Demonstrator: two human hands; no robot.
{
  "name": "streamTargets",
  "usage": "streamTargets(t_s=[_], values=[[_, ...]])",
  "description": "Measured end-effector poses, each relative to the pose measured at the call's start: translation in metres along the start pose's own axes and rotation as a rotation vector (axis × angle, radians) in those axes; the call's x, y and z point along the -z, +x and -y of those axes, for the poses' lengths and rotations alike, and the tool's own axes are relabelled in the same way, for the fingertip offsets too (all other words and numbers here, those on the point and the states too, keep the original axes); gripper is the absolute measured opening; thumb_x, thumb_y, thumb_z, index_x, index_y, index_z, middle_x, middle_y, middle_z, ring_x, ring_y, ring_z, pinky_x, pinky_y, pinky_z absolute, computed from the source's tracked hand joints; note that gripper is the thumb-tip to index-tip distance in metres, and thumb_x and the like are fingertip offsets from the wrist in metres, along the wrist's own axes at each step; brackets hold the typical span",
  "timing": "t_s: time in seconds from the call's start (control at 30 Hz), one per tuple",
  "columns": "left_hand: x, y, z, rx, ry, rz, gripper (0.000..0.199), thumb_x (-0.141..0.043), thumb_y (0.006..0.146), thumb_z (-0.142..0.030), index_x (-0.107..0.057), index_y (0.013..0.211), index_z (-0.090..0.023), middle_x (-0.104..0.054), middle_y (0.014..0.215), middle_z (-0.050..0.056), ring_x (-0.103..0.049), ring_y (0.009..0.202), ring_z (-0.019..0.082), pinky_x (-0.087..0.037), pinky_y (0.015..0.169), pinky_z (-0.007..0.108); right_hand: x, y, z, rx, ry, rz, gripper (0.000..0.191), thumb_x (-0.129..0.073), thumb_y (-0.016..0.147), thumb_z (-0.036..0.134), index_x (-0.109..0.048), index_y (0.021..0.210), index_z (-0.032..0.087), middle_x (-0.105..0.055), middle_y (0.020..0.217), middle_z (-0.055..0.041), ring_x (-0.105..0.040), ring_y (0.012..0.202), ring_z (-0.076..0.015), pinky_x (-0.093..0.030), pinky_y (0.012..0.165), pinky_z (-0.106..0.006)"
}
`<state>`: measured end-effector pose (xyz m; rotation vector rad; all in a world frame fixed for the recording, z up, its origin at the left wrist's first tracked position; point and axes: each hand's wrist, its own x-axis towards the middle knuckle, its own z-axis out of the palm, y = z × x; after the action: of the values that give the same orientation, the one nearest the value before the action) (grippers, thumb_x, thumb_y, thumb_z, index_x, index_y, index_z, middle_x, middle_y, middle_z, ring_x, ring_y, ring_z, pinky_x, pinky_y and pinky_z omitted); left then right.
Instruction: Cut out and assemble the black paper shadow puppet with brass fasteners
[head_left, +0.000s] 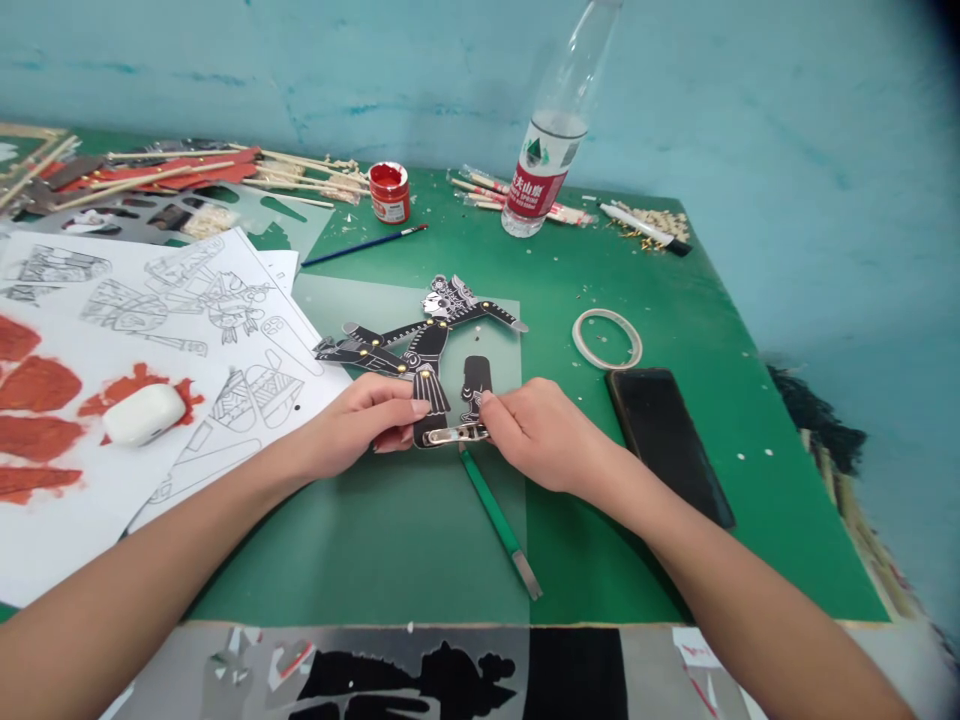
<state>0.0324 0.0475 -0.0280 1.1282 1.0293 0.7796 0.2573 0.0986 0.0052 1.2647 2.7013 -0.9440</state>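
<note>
A jointed black-and-white paper puppet (pixel 427 345) with small brass-coloured fasteners lies across a translucent sheet (pixel 337 540). My left hand (pixel 371 415) is closed, pinching the puppet's lower part between thumb and fingers. In my closed right hand (pixel 536 435) is a small silver clipper-like tool (pixel 454 434); its jaw end reaches over the black lower edge of that part. Whether the jaws bite into it, I cannot tell. A separate black cut-out piece (pixel 477 375) sits just above my right fingertips. Below them rests a green-handled craft knife (pixel 495 510).
Printed drawings (pixel 247 290) and a white earbud case (pixel 145 414) lie left. Behind are a blue paintbrush (pixel 364 245), an open red paint jar (pixel 389 195), wooden sticks (pixel 157 175) and a water bottle (pixel 540 165). A tape roll (pixel 637 345) and phone (pixel 667 435) are right.
</note>
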Motion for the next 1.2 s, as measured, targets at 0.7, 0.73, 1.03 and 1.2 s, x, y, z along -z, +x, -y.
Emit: streamTargets(t_s=[0.7,0.73,1.03,1.2], values=[[-0.005,0.01,0.007,-0.138,-0.536,-0.191,0.047,-0.085,0.08,-0.05,-0.073,0.106,-0.012,-0.079,0.105,0.015,-0.072,0.112,0.033,-0.057,0.102,0.044,0.008,0.062,0.078,-0.059,-0.315,-0.064,0.032,-0.045,0.099,0.027,-0.073,0.113,0.018,-0.075,0.104,-0.0133,-0.067,0.087,-0.0253,-0.037,0.068,-0.029],[-0.004,0.011,0.007,-0.134,-0.579,-0.191,0.046,-0.084,0.082,-0.049,-0.073,0.106,-0.011,-0.079,0.104,0.016,-0.072,0.111,0.033,-0.057,0.101,0.044,0.007,0.064,0.079,-0.078,-0.311,-0.077,0.034,-0.043,0.1,0.027,-0.073,0.112,0.018,-0.075,0.104,-0.0136,-0.068,0.088,-0.0255,-0.038,0.07,-0.029],[0.0,0.014,0.008,-0.116,-0.706,-0.148,0.034,-0.082,0.086,-0.038,-0.074,0.102,-0.009,-0.079,0.104,0.017,-0.074,0.108,0.031,-0.057,0.099,0.04,0.005,0.068,0.087,-0.2,-0.258,-0.084,0.041,-0.036,0.103,0.03,-0.074,0.111,0.018,-0.075,0.106,-0.0139,-0.068,0.09,-0.0245,-0.038,0.069,-0.029],[0.005,0.013,0.003,-0.122,-0.873,-0.071,0.056,-0.074,0.082,-0.065,-0.072,0.101,-0.012,-0.078,0.107,0.019,-0.072,0.111,0.034,-0.057,0.101,0.045,0.014,0.068,0.083,-0.216,-0.283,-0.095,0.051,-0.026,0.106,0.025,-0.074,0.11,0.01,-0.075,0.111,-0.0192,-0.069,0.098,-0.0257,-0.04,0.075,-0.029]])
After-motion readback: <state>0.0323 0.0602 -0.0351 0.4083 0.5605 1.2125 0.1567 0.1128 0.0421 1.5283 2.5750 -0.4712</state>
